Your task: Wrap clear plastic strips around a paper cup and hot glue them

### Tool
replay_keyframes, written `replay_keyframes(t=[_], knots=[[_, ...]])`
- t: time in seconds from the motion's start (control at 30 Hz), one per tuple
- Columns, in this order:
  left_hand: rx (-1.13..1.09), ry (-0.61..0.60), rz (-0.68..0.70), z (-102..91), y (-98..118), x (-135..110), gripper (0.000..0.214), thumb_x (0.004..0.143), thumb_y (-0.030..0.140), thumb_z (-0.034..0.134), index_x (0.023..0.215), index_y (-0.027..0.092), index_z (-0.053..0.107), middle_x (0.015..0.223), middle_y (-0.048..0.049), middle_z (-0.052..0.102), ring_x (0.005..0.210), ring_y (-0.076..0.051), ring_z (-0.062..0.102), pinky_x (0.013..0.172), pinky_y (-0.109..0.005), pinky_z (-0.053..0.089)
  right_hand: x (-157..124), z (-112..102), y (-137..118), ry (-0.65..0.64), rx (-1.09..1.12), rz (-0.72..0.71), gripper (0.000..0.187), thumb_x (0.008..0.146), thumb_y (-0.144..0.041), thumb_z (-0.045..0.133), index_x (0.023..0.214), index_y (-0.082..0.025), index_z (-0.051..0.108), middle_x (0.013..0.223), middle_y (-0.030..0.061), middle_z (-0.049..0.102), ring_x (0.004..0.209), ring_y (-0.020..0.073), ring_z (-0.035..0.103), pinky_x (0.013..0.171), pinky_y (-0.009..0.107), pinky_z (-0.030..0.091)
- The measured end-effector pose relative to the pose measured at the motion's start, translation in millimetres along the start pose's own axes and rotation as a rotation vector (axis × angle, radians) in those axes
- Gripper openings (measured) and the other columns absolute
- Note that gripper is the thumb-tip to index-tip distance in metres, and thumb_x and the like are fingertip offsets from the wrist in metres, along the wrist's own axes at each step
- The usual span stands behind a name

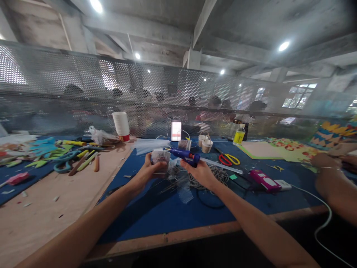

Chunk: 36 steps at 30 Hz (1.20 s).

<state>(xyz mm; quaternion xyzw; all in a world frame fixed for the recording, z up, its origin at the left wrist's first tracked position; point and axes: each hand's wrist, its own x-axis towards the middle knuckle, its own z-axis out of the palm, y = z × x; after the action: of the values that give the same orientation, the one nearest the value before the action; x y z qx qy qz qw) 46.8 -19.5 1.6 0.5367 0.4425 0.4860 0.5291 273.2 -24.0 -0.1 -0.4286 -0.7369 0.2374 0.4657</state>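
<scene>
My left hand (147, 172) is closed around a small pale cup (160, 156), held just above the blue mat (156, 212). My right hand (198, 172) grips a blue glue gun (185, 156) whose nozzle points left at the cup's rim. Under both hands lies a tangle of grey cord (208, 176). A clear plastic piece (150, 145) lies just behind the cup.
Red-and-yellow scissors (228, 159), a magenta device (263, 180) with a white cable, small paper baskets (205, 143), a yellow bottle (239, 135) and stacked paper cups (121, 126) surround the mat. Coloured foam shapes (44, 149) lie left. Another person's arm (333, 182) works at right.
</scene>
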Motion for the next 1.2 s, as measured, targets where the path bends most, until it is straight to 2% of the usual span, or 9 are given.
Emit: replay_keyframes(t=[0.17,0.37,0.63,0.77,0.97,1.2], knots=[[0.028,-0.003,0.054,-2.0,-2.2,3.2,0.081,0.074,0.038,0.08,0.137,0.025,0.03,0.111,-0.0078,0.066,0.088,-0.021,0.072,0.072,-0.033,0.06,-1.9,1.6,2.8,-0.025,-0.033,-0.103,0.037,0.09,-0.055,0.062,0.094,-0.019,0.07,0.079,0.0029,0.069,0.074,0.0188,0.063,0.068,0.028,0.049],[0.132,0.022,0.125,-1.3,0.4,2.7,0.084,0.07,0.042,0.083,0.135,0.024,0.033,0.103,-0.0059,0.068,0.083,-0.023,0.073,0.068,-0.034,0.061,-6.2,-0.7,-1.4,-0.098,-0.038,-0.162,0.033,0.091,-0.053,0.062,0.091,-0.02,0.063,0.078,0.0005,0.064,0.069,0.0154,0.057,0.064,0.025,0.044],[0.212,0.064,0.157,0.1,1.1,3.1,0.085,0.068,0.046,0.082,0.135,0.023,0.035,0.099,-0.0048,0.066,0.076,-0.022,0.073,0.06,-0.03,0.058,-7.7,-2.4,-3.3,-0.081,-0.1,-0.203,0.03,0.093,-0.051,0.06,0.091,-0.021,0.061,0.081,0.0006,0.064,0.071,0.0153,0.057,0.066,0.026,0.041],[0.286,0.075,0.209,-2.8,-4.4,5.8,0.087,0.068,0.049,0.081,0.14,0.027,0.036,0.101,-0.0041,0.064,0.074,-0.022,0.071,0.057,-0.03,0.056,-8.1,-0.9,-1.6,-0.075,-0.131,-0.225,0.024,0.094,-0.047,0.06,0.094,-0.022,0.062,0.086,0.0008,0.065,0.074,0.0158,0.059,0.067,0.026,0.04],[0.402,0.089,0.252,-3.8,-3.7,2.2,0.084,0.074,0.052,0.076,0.145,0.03,0.037,0.093,-0.0014,0.065,0.072,-0.02,0.067,0.067,-0.034,0.056,-8.6,-2.5,-2.6,-0.091,-0.187,-0.253,0.024,0.096,-0.047,0.058,0.097,-0.023,0.061,0.093,0.0016,0.067,0.08,0.0169,0.062,0.069,0.026,0.041],[0.453,0.087,0.245,-1.1,0.3,-2.6,0.075,0.077,0.055,0.072,0.141,0.032,0.042,0.089,0.0007,0.065,0.073,-0.021,0.067,0.068,-0.033,0.054,-9.0,-3.9,-3.0,-0.063,-0.261,-0.276,0.025,0.097,-0.047,0.057,0.1,-0.023,0.061,0.095,0.0025,0.065,0.081,0.017,0.062,0.072,0.026,0.043]])
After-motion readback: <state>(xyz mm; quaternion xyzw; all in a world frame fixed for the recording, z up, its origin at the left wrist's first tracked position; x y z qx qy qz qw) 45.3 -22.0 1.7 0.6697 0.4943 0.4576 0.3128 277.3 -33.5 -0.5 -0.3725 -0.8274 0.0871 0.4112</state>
